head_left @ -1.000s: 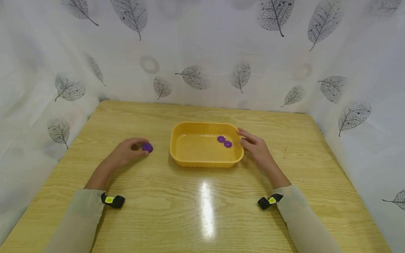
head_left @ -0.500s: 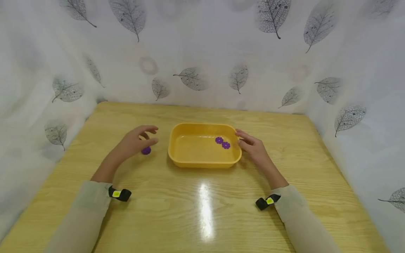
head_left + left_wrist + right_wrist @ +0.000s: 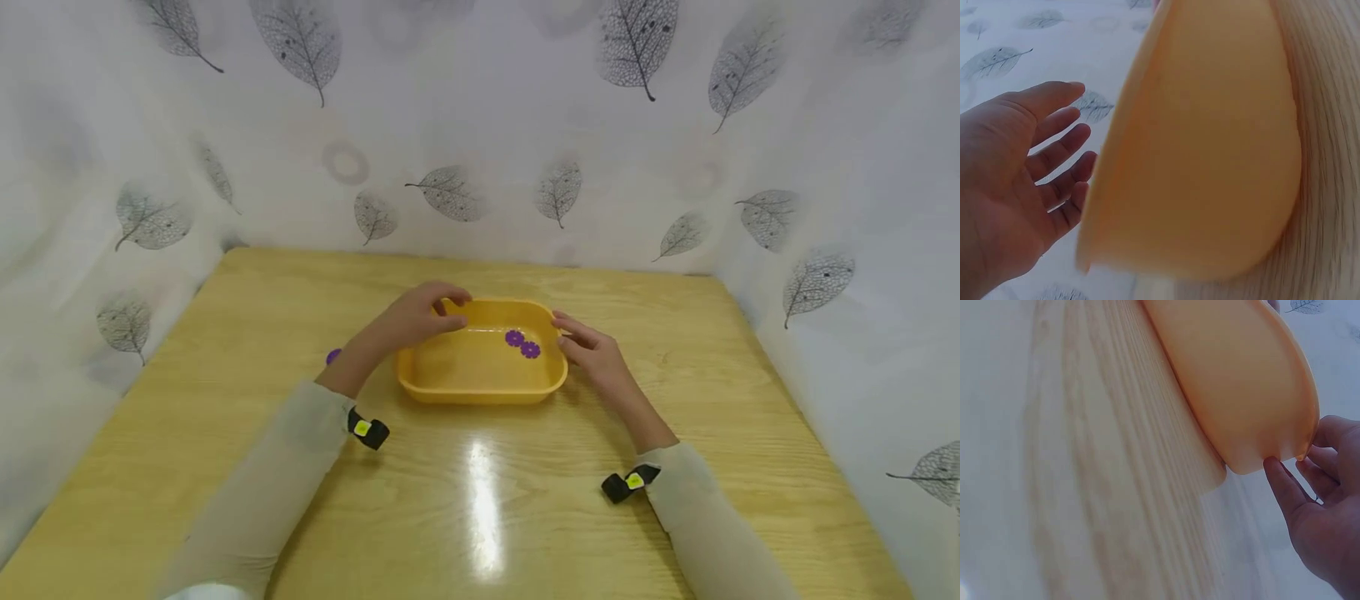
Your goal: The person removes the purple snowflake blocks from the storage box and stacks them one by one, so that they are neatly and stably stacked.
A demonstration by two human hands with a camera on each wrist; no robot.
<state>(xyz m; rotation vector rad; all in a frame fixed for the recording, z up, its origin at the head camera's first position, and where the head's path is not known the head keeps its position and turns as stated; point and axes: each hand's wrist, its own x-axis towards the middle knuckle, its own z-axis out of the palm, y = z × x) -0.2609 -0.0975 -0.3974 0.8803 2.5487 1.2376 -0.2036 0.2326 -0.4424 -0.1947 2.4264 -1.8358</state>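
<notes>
A yellow plastic basin (image 3: 480,397) stands on the wooden table. Two purple flower-shaped discs (image 3: 522,343) lie side by side at the right of its floor. My left hand (image 3: 423,317) is over the basin's left back part, fingers spread and loosely bent; in the left wrist view the palm (image 3: 1004,200) is bare, the basin wall (image 3: 1191,144) alongside. With my right hand (image 3: 596,358) I grip the basin's right end: the right wrist view has the thumb (image 3: 1282,484) against the outer wall and fingers at the rim. A purple piece (image 3: 333,356), partly hidden by my left wrist, lies on the table.
The wooden table (image 3: 600,533) runs back to a white leaf-printed curtain (image 3: 480,100), which also closes off both sides. Black straps (image 3: 367,429) with small dark devices sit at both sleeve cuffs.
My left hand has let go of the purple piece on the table and moved right, over the basin. The right hand keeps its place at the basin's end.
</notes>
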